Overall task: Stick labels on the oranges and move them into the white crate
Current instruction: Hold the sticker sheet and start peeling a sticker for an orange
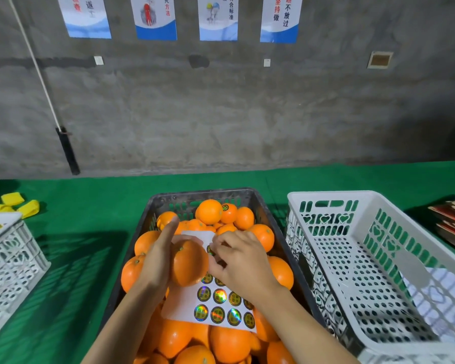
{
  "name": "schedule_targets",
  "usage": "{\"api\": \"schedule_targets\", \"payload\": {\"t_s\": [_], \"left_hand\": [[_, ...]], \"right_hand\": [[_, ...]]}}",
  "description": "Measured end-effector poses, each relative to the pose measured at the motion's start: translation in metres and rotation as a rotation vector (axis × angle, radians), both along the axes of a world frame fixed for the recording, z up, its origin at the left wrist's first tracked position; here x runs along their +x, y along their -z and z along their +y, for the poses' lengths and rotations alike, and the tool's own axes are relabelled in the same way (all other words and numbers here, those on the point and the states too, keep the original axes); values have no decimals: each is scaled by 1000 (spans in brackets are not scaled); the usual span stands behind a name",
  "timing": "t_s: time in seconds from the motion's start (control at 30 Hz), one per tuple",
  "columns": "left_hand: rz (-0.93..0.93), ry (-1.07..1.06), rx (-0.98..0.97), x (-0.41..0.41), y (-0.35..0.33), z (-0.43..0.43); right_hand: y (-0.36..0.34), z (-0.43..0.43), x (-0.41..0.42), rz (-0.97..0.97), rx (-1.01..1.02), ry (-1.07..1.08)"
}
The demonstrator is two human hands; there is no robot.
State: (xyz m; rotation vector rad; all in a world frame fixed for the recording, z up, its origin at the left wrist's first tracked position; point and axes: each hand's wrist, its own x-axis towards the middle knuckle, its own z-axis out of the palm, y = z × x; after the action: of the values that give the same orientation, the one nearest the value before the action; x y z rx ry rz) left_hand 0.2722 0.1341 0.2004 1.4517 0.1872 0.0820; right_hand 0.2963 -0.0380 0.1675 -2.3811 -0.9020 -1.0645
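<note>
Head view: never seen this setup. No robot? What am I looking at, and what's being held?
No machine here: a person works with bare hands, and the single picture comes from a camera worn on their head, looking forward and down. The left hand holds one orange. The right hand pinches at a label sheet of round shiny stickers, which lies on the oranges piled in a dark crate. A white crate stands to its right, on a green table cover.

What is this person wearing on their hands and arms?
Nothing that shows. The left hand and right hand are bare: no gloves, rings, watch or bracelet. The left forearm and right forearm are bare too, with no sleeve in view down to the picture's lower edge.
</note>
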Motion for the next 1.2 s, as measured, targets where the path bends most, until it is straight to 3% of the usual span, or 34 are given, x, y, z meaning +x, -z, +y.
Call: {"api": "schedule_targets", "payload": {"t_s": [0.3,0.47,0.73,0.93,1.2], "left_hand": [[-8,9,-72,1,0,0],[9,-48,-105,1,-2,0],[15,-42,-104,2,0,1],[78,-99,-70,8,6,-1],[86,-107,-75,14,12,1]], "right_hand": [[-2,0,0,-3,149,0],[1,-1,3,54,91,-54],[1,2,1,-20,144,4],[-8,4,-6,26,510,15],[-5,19,-16,-172,314,-155]]}}
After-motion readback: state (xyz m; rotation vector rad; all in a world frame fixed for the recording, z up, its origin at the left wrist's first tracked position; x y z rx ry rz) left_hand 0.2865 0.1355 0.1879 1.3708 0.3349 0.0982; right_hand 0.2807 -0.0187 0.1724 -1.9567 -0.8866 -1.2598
